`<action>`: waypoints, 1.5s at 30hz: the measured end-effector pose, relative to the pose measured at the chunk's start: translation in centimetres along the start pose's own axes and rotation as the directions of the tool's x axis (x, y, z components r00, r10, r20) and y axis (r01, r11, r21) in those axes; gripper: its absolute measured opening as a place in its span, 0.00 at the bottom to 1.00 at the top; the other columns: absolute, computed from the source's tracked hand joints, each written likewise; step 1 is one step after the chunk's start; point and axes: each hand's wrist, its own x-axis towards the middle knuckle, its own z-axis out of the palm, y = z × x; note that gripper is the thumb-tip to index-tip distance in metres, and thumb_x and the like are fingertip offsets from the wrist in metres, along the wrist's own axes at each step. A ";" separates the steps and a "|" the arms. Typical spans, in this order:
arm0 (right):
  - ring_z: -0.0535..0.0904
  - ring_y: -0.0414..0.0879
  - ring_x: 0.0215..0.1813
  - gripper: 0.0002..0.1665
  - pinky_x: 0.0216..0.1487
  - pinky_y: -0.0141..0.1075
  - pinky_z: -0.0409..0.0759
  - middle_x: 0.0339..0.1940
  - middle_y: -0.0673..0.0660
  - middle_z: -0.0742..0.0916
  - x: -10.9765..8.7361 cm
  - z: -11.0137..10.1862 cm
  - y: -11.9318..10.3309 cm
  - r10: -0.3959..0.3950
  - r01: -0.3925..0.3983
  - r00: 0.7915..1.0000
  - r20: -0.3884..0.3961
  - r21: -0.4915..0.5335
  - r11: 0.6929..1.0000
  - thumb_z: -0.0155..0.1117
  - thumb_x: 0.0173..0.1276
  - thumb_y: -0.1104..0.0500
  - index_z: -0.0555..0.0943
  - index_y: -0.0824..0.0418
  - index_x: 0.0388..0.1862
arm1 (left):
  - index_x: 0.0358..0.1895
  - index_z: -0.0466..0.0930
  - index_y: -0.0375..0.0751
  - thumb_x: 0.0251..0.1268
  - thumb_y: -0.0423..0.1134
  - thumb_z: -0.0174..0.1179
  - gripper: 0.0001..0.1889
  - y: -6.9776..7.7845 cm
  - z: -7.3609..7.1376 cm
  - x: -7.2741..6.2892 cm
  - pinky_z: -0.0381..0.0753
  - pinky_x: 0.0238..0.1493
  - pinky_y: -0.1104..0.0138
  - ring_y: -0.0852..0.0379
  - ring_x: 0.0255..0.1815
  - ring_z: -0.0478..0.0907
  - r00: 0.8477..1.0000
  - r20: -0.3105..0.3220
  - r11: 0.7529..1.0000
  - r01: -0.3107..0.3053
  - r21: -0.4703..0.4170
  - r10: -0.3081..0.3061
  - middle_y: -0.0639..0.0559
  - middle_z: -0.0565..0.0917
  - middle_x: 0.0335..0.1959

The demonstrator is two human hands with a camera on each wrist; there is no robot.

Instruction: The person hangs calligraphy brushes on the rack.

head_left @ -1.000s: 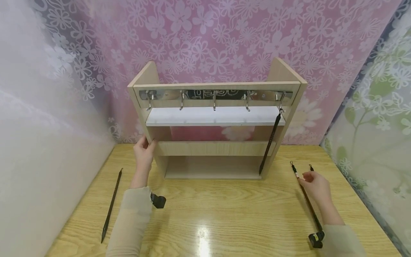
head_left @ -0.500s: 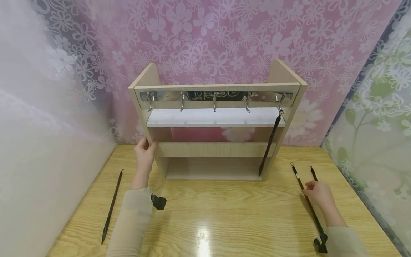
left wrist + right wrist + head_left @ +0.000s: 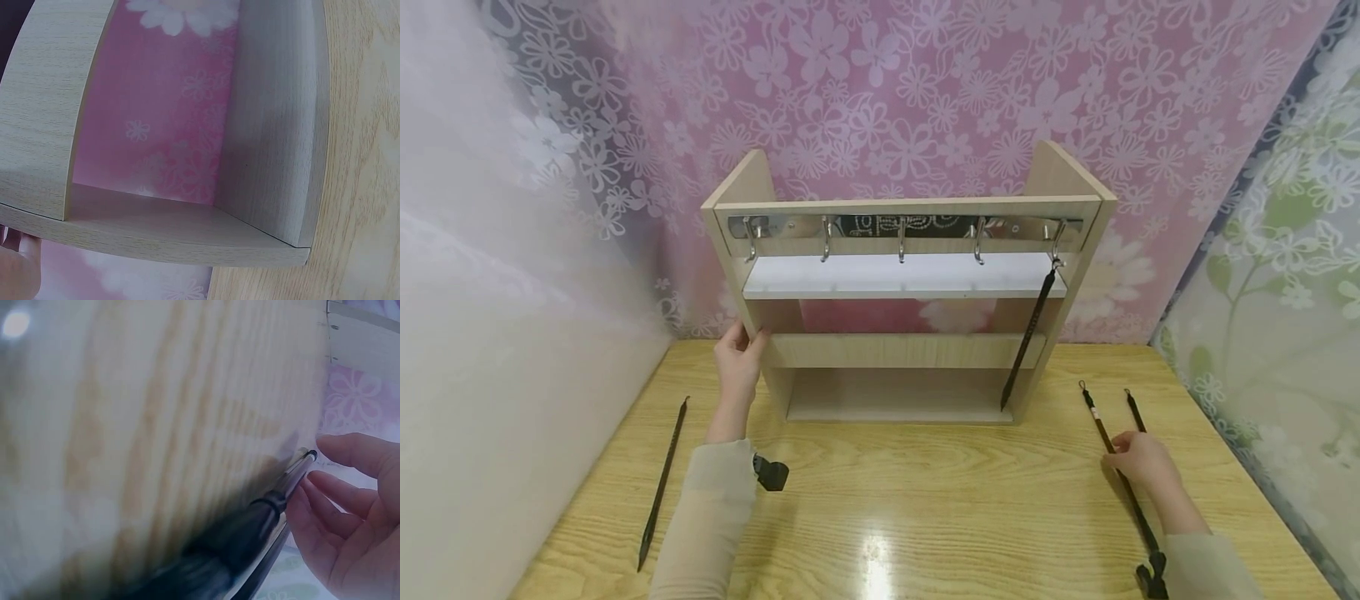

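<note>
My left hand grips the left side panel of a pale wooden shelf rack, thumb at its front edge. In the left wrist view, fingers show at the panel's lower left. On the right, my right hand is at the middle of a dark calligraphy brush lying on the table. Its thumb and fingers stand on either side of the handle with a gap between their tips. The right wrist view shows the brush's black bristle head nearest the camera. A second brush lies just right, partly hidden by this hand.
A metal rail with several hooks crosses the rack's top front. From its rightmost hook hangs another dark brush. One more brush lies on the wood-grain table at left. Flower-patterned walls close in the back and sides.
My right hand has slid down along the brush handle toward me, while the brush stays on the table. The left hand keeps its place on the rack.
</note>
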 end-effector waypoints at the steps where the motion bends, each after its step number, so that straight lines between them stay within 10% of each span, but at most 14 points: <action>1: 0.74 0.65 0.39 0.27 0.34 0.49 0.74 0.39 0.76 0.76 0.0 0.0 0.0 0.001 -0.001 1.000 0.004 -0.003 1.000 0.62 0.56 0.60 0.68 0.82 0.45 | 0.51 0.74 0.33 0.56 0.27 0.56 0.17 0.0 0.0 0.0 0.72 0.50 0.62 0.53 0.50 0.72 1.000 0.000 1.000 0.003 0.001 -0.003 0.41 0.76 0.50; 15: 0.75 0.63 0.35 0.24 0.28 0.45 0.75 0.36 0.75 0.78 0.1 0.2 0.7 -0.024 0.024 1.000 0.017 -0.015 1.000 0.58 0.51 0.68 0.67 0.83 0.45 | 0.53 0.73 0.33 0.57 0.28 0.56 0.18 0.0 0.3 0.1 0.72 0.49 0.64 0.53 0.50 0.72 0.999 0.000 0.999 0.043 0.023 -0.043 0.40 0.75 0.51; 26: 0.74 0.66 0.38 0.24 0.31 0.47 0.75 0.38 0.77 0.77 -0.1 0.2 0.8 -0.018 0.018 1.000 0.007 -0.017 1.000 0.57 0.53 0.68 0.67 0.84 0.46 | 0.48 0.77 0.36 0.55 0.34 0.60 0.16 -0.2 0.2 -0.3 0.71 0.50 0.60 0.50 0.50 0.72 0.999 0.015 0.997 -0.047 -0.058 0.047 0.41 0.77 0.49; 34: 0.75 0.54 0.30 0.24 0.26 0.42 0.74 0.30 0.65 0.79 -0.8 -0.6 -0.6 -0.058 0.063 0.995 -0.084 0.059 0.996 0.56 0.56 0.68 0.66 0.83 0.49 | 0.50 0.74 0.29 0.56 0.27 0.57 0.17 -0.1 0.2 0.0 0.72 0.48 0.63 0.48 0.51 0.72 1.000 -0.002 1.000 0.003 0.028 -0.003 0.38 0.76 0.50; 45: 0.76 0.62 0.38 0.24 0.28 0.43 0.76 0.37 0.70 0.78 -2.8 -1.4 -3.8 -0.090 0.117 0.970 -0.227 0.109 0.987 0.55 0.58 0.66 0.66 0.80 0.51 | 0.50 0.74 0.29 0.55 0.27 0.57 0.16 0.0 -0.1 0.2 0.72 0.49 0.63 0.51 0.50 0.72 1.000 0.010 0.999 -0.016 0.033 0.015 0.38 0.75 0.50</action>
